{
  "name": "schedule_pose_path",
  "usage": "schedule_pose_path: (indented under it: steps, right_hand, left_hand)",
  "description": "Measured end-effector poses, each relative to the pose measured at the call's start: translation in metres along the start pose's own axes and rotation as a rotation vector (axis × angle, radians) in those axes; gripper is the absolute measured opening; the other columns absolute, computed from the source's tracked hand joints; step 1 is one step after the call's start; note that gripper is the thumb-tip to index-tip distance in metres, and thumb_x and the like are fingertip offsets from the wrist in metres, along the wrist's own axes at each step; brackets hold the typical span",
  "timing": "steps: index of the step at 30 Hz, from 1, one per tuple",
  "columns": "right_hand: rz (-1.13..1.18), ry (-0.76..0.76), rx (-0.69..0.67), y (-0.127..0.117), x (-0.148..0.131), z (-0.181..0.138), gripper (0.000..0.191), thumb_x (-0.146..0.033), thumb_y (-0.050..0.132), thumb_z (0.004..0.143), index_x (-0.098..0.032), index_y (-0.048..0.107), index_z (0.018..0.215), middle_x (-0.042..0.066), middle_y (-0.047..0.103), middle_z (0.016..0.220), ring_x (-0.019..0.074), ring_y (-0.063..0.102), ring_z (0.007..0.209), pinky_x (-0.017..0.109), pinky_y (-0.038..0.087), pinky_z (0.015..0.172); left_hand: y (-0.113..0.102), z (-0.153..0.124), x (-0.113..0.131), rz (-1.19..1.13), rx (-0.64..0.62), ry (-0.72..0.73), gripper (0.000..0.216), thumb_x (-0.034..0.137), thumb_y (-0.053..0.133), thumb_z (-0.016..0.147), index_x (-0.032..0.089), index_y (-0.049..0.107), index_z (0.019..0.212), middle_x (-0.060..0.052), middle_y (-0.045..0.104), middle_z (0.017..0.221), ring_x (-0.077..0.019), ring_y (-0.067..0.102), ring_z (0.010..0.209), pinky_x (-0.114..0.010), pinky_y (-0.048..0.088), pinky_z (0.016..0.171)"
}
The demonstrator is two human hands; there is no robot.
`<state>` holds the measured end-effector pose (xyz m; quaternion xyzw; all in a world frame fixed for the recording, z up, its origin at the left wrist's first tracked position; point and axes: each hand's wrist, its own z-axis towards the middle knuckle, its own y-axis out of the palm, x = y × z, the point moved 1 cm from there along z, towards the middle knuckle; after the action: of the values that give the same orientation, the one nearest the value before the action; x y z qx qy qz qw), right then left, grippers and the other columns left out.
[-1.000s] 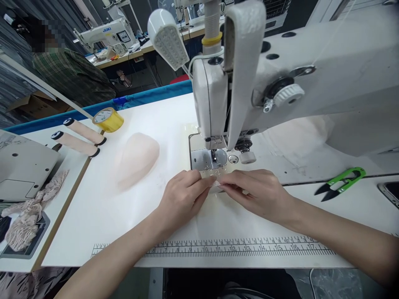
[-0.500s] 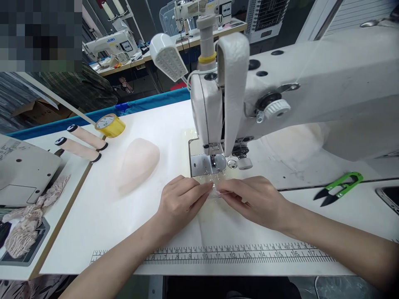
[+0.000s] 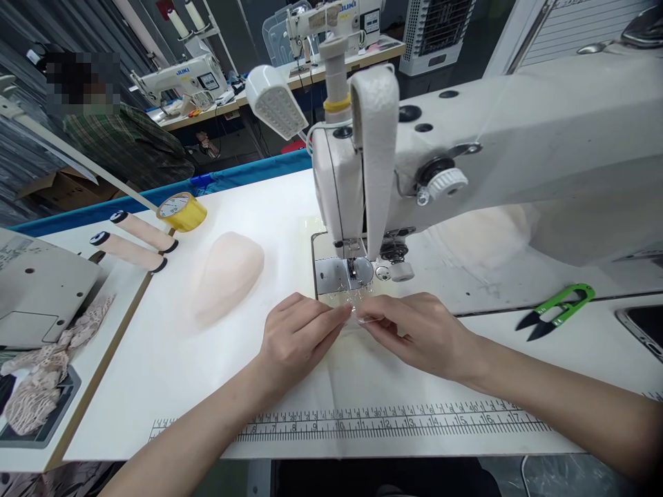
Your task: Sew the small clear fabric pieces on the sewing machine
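Note:
My left hand point(image 3: 298, 338) and my right hand point(image 3: 414, 331) meet fingertip to fingertip on the white table, just in front of the needle plate point(image 3: 339, 273) of the white sewing machine point(image 3: 466, 159). Both pinch a small clear, thin strip point(image 3: 356, 316) between thumb and fingers; it is too small and glassy to name surely. The presser foot point(image 3: 353, 268) stands a short way behind the fingertips. A pale pink moulded cup point(image 3: 228, 273) lies to the left of my left hand.
Green thread snips point(image 3: 556, 314) lie at the right. A yellow tape roll point(image 3: 181, 210) and two pink rolls point(image 3: 135, 238) sit at the back left. Lace scraps point(image 3: 36, 376) lie at the far left. A printed ruler point(image 3: 383, 421) runs along the front edge. A person sits beyond the table.
The view has tilted slightly, so the machine sits lower in the picture. Both hands stay pinched together at the same spot before the needle plate, with small finger shifts only.

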<state>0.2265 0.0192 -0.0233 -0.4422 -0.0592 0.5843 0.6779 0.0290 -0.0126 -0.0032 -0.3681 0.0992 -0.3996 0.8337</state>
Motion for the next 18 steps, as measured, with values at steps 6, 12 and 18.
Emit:
schedule_pose_path:
  steps: [6, 12, 18]
  right_hand:
    - [0.006, -0.004, -0.015, -0.0008, -0.001, 0.0006, 0.012, -0.011, 0.043, 0.098, -0.021, 0.05, 0.098, -0.008, 0.056, 0.063, 0.0081, 0.048, 0.046, 0.019, 0.037, 0.045]
    - [0.03, 0.004, -0.08, -0.0009, -0.0004, 0.0005, 0.013, -0.01, 0.041, 0.097, -0.021, 0.048, 0.097, -0.009, 0.054, 0.061, 0.0085, 0.046, 0.045, 0.02, 0.035, 0.044]
    - [0.086, 0.047, -0.099, -0.0003, -0.0014, 0.0004, 0.013, -0.011, 0.042, 0.096, -0.022, 0.047, 0.102, -0.009, 0.056, 0.064, 0.0089, 0.047, 0.045, 0.02, 0.037, 0.046]
  left_hand:
    - [-0.0001, 0.0006, 0.0002, 0.015, -0.005, 0.003, 0.012, 0.007, 0.059, 0.089, 0.017, 0.061, 0.095, 0.003, 0.066, 0.068, -0.0078, 0.058, 0.057, -0.022, 0.045, 0.057]
    - [0.0013, -0.0007, -0.0009, 0.01, -0.004, -0.008, 0.011, 0.006, 0.06, 0.088, 0.017, 0.058, 0.091, 0.003, 0.064, 0.066, -0.0079, 0.056, 0.055, -0.023, 0.043, 0.056]
    - [0.0005, -0.0015, -0.0001, 0.006, -0.008, -0.014, 0.012, 0.006, 0.061, 0.087, 0.016, 0.057, 0.09, 0.003, 0.063, 0.065, -0.0081, 0.055, 0.055, -0.024, 0.041, 0.056]
